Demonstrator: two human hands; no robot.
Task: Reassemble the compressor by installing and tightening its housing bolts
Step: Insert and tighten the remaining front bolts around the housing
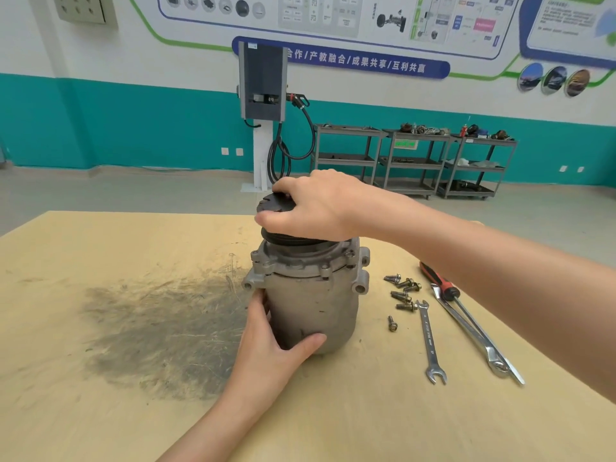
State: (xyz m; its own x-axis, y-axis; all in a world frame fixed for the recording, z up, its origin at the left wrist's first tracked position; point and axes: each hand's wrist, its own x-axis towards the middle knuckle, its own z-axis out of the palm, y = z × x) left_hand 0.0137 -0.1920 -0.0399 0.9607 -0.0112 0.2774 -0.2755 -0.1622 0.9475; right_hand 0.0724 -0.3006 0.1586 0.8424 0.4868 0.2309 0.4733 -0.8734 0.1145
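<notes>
Standing upright on the tabletop (pixel 100 411), the compressor (pixel 311 295) is gripped by both your hands: left hand (pixel 273 341) wrapped round its lower body, right hand (pixel 313 205) clamped on the black pulley (pixel 276 208). Housing bolts (pixel 403 293) lie loose beside your right arm, wrenches (pixel 430 338) just beyond. Workshop shelving behind.

Left hand (pixel 276 341) low, fingers curled in a grip; right hand (pixel 313 208) higher, palm down, clasping.
</notes>
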